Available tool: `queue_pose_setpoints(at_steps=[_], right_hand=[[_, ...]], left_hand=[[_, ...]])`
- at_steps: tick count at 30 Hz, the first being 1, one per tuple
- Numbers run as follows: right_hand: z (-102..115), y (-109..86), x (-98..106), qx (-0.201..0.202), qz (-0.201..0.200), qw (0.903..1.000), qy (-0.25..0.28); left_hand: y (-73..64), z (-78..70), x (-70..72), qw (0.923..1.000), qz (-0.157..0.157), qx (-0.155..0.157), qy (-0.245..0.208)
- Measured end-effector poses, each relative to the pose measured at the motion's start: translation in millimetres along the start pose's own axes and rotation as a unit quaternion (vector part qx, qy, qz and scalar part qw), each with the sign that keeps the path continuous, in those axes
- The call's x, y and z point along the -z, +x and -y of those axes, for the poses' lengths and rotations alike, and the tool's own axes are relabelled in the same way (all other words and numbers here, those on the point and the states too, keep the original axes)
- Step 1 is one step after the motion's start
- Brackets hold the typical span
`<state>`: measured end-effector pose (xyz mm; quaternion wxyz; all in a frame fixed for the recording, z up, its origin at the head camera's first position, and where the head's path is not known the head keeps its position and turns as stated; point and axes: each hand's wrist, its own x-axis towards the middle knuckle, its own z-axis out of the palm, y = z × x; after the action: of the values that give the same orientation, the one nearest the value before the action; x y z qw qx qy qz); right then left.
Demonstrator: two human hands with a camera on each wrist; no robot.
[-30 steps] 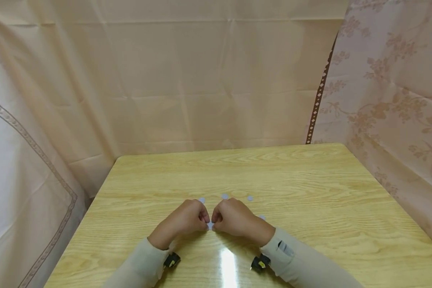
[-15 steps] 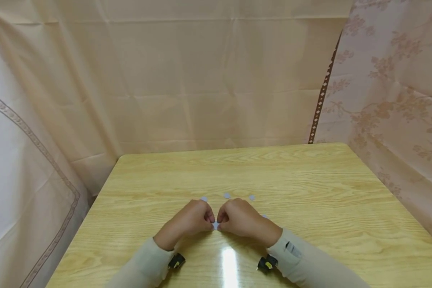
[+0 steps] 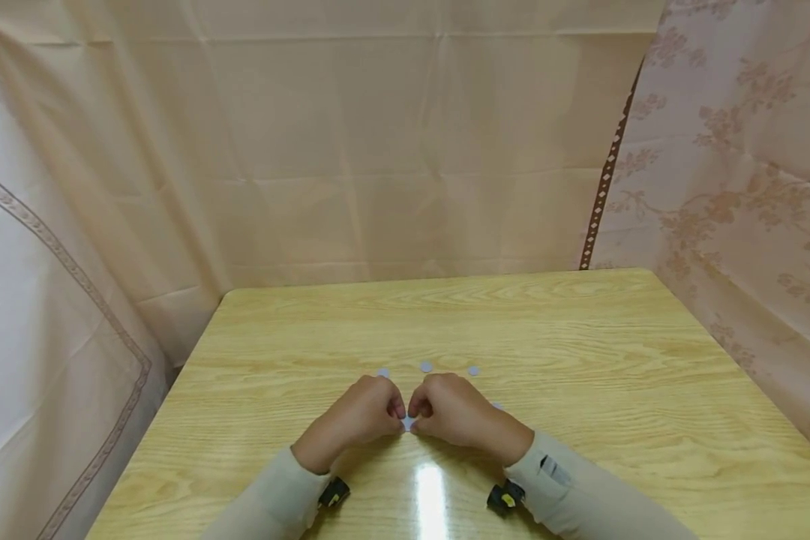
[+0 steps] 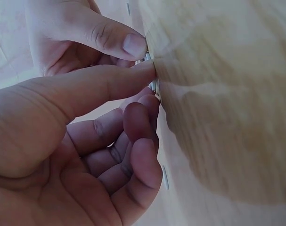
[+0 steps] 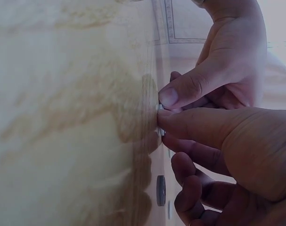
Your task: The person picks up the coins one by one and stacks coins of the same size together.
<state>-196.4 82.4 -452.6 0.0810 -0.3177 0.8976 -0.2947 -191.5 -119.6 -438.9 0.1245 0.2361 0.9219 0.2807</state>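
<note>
My left hand (image 3: 366, 409) and right hand (image 3: 451, 409) meet low over the table's middle. Between them is a small pale disc (image 3: 408, 424), which both hold by its opposite sides with thumb and fingers. The left wrist view shows the left thumb (image 4: 128, 79) at the disc's edge, right beside the other hand's thumb (image 4: 117, 40). Most of the disc is covered by fingertips there. In the right wrist view the right thumb (image 5: 194, 123) presses at the same spot, close to the tabletop, with the remaining fingers loosely curled.
Beyond the hands lie more flat pale discs: one at left (image 3: 383, 372), a middle disc (image 3: 426, 367) and one at right (image 3: 473, 370). Another disc (image 3: 496, 406) is partly hidden behind the right wrist. The wooden table (image 3: 580, 337) is backed by a beige curtain (image 3: 391, 150).
Both hands and the disc between them have shifted slightly to the right, while the head view has also moved a little. The hold looks the same and the other discs stay put.
</note>
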Motion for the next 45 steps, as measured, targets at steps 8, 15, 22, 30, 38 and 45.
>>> queue_pose_setpoints(at_steps=[8, 15, 22, 30, 38, 45], right_hand=[[-1.0, -0.2, -1.4, 0.001, -0.006, 1.0, -0.003], [1.0, -0.6, -0.3, -0.005, -0.008, 0.9999, -0.013], [2.6, -0.8, 0.6, -0.014, -0.004, 0.9998, -0.01], [1.7, -1.4, 0.6, -0.016, -0.003, 0.9998, -0.013], [1.9, -1.4, 0.8, -0.025, -0.001, 0.9997, -0.006], [1.8, -1.2, 0.6, -0.028, 0.004, 0.9996, 0.001]], left_hand=[[-0.4, 0.0, -0.3, 1.0, -0.003, -0.001, 0.007], [-0.8, 1.1, 3.0, 1.0, 0.002, 0.001, 0.009], [1.5, 4.5, 13.9, 0.9993, -0.014, -0.013, 0.031], [7.3, 5.0, 25.5, 0.9992, -0.023, 0.002, 0.033], [17.7, 5.9, 38.3, 0.9959, -0.075, 0.043, 0.027], [21.3, 6.9, 52.4, 0.992, -0.108, 0.064, 0.001]])
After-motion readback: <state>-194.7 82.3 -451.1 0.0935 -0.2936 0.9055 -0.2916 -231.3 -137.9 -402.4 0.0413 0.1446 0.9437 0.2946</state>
